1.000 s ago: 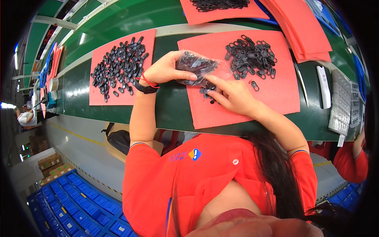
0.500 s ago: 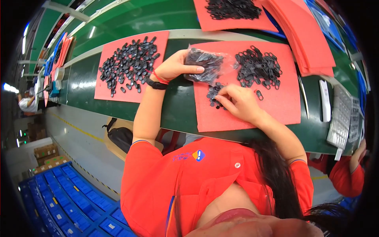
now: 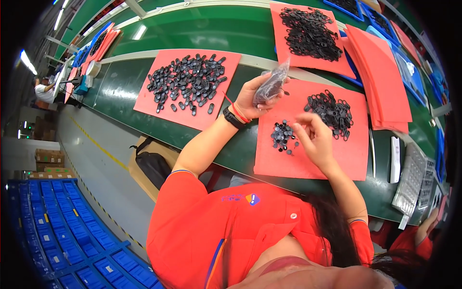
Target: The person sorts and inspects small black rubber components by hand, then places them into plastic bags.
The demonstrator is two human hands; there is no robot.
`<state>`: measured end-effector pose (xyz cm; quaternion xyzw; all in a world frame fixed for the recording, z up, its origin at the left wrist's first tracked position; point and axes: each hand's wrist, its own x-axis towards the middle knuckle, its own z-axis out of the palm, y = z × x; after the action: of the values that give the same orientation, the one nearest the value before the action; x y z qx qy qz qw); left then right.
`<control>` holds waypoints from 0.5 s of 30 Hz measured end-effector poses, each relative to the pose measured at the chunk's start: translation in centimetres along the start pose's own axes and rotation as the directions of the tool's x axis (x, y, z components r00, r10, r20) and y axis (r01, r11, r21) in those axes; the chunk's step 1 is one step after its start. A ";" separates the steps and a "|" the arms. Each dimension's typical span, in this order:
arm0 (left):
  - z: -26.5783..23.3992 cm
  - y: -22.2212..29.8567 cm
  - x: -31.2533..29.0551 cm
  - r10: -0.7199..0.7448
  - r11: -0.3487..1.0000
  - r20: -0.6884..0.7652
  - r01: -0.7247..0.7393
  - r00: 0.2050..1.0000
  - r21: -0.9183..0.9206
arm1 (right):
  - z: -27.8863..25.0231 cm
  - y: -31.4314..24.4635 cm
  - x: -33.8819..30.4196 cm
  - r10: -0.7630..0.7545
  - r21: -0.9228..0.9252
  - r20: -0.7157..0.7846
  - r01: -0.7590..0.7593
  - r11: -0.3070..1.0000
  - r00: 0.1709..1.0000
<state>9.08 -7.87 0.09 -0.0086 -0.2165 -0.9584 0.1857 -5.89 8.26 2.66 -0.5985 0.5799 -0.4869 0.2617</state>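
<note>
Just left of the half-curled right hand [image 3: 318,139], whose hold I cannot tell, small dark discs [image 3: 281,135] lie on pink foam [image 3: 308,169]. The left hand [image 3: 248,100] grips a plastic bag [image 3: 271,87]. Handling loose discs seems the step; lifting one would call for a fingertip pinch.

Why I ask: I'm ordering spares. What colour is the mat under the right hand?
Coral pink; the mat shows best in the head view.

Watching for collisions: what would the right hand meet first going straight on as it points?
Probably the left hand, holding the clear plastic bag; depth is unclear, so the right hand, if angled downward, might reach the small black discs first.
</note>
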 end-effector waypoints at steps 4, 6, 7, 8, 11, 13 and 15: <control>0.2 -0.1 0.2 0.012 1.000 -0.019 -0.012 1.000 0.008 | -0.1 -1.4 1.8 -0.034 0.118 -0.056 0.040 0.992 0.998; 0.6 -0.1 0.1 0.030 0.998 -0.097 -0.024 0.995 0.057 | 0.1 -1.9 2.7 -0.070 0.087 -0.083 0.077 0.993 0.994; 0.9 -0.1 0.3 0.029 0.998 -0.094 -0.024 0.995 0.057 | 0.2 -2.2 3.2 -0.108 0.058 -0.105 0.115 0.992 0.989; 1.1 -0.2 0.2 0.049 0.996 -0.109 -0.040 0.993 0.076 | 0.5 -2.5 3.5 -0.071 0.116 -0.124 0.086 0.990 0.990; 1.2 -0.2 -0.1 0.067 0.987 -0.187 -0.037 0.980 0.159 | 0.9 -2.8 4.4 -0.064 0.064 -0.110 0.072 0.995 0.992; 1.3 -0.7 0.0 0.043 0.989 -0.239 -0.008 0.970 0.147 | 0.9 -3.0 4.6 -0.165 -0.031 -0.156 0.162 0.986 0.974; 0.4 -1.1 0.3 0.041 0.980 -0.271 0.013 0.962 0.197 | 0.8 -3.6 4.6 -0.208 -0.141 -0.165 0.186 0.972 0.964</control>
<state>8.42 -6.84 0.04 0.1406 -0.2825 -0.9230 0.2204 -4.29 4.34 6.80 -0.6224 0.5678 -0.5250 0.1211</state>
